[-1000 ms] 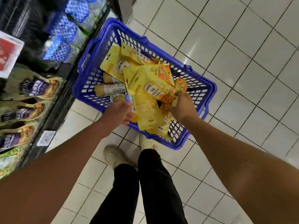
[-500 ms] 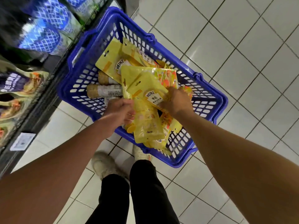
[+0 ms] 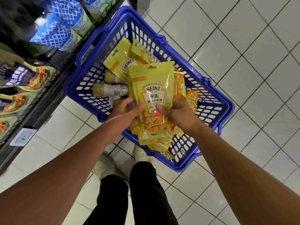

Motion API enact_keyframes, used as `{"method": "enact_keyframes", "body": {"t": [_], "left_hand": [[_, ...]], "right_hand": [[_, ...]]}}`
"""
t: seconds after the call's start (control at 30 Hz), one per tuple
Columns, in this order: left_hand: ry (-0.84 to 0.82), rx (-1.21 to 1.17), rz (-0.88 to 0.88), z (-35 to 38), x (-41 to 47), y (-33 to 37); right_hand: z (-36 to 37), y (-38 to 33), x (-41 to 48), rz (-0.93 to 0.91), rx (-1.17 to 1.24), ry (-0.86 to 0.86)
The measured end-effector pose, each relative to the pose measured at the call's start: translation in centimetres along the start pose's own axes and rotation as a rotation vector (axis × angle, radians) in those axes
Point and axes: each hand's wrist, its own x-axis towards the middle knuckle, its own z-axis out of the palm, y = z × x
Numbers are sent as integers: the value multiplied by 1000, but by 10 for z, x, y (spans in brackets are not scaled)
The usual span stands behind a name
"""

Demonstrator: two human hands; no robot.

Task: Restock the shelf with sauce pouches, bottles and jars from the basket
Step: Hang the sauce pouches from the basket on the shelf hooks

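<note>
Yellow Heinz pouch (image 3: 152, 88) stands lengthwise over the blue basket (image 3: 90, 73), hang-hole end far, label facing up. Left hand (image 3: 125, 111) and right hand (image 3: 177, 111) pinch its near half from either side. Inside lie more yellow pouches (image 3: 120, 62) and pale bottles (image 3: 110, 90) on their sides.

White tiled floor (image 3: 243, 46) — a blue basket (image 3: 209, 120) sits on it, just beside the shelf (image 3: 40, 101).
</note>
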Motion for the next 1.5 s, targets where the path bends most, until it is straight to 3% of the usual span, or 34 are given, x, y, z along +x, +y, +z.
{"method": "enact_keyframes", "body": {"t": [0.1,0.27,0.33,0.4,0.47,0.53,0.6,0.73,1.0,1.1,1.23,1.33,1.5], "left_hand": [[-110,-116,64,3,-8,-2],[-8,-222,104,-2,-10,-12],[49,-226,84,-7,-9,-16],[94,-220,56,-11,-7,-21],[116,-224,37,-13,-6,-24],[132,-241,29,-15,-5,-27],[131,-280,36,-16,-6,-30],[116,-289,56,-17,-8,-33],[138,-300,91,-22,-12,-39],[153,-277,95,-26,-16,-41],[147,-221,103,-33,-25,-41],[132,-201,154,-37,-37,-38],[84,-220,229,-39,-73,-24]], "right_hand": [[17,-2,-3,41,83,-101],[31,-12,3,88,-37,-221],[23,-17,10,93,-100,-157],[14,-22,19,10,-218,34],[6,-26,31,-126,-486,269],[0,-27,46,-240,-870,394],[-6,-30,60,-293,-1139,385],[-7,-30,76,-244,-1396,265],[-1,-15,64,-382,-1477,284],[5,-1,54,-257,-1239,247],[-3,6,38,-27,-664,262],[-10,8,15,-5,-155,217],[-5,-2,-48,-18,154,143]]}}
